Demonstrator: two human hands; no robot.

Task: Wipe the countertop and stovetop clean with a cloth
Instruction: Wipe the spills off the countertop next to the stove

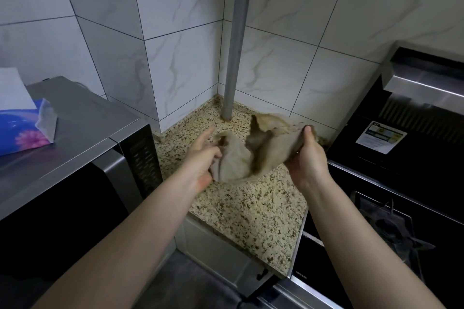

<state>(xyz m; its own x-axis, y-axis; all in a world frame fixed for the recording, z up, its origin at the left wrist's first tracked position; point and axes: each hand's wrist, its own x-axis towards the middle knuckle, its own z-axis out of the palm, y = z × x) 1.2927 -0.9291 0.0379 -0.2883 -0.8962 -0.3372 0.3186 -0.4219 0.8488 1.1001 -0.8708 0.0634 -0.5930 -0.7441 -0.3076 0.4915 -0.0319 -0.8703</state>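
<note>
Beige and stained brown along its folds, the cloth [241, 155] hangs spread between our hands above the speckled granite counter [251, 208], not yet touching it. Our left hand [203, 158] curls thumb and lower fingers round one bunched end while its forefinger points loose; our right hand [307, 155] pinches the far edge between thumb and fingers. We judge the step to be opening and refolding the cloth, and to do it well we should turn the dirtiest patches inward, make a flat pad with a cleaner face out, then press it down and wipe from the back corner toward us. The grime round the foot of the grey pipe [234, 40] will likely need extra passes. The counter is a narrow strip between a steel microwave [82, 148], with a tissue pack [25, 130] on top, and the black stovetop [391, 228] on our right, under a range hood [414, 98]. Marbled white tiles [175, 32] line the corner walls.
</note>
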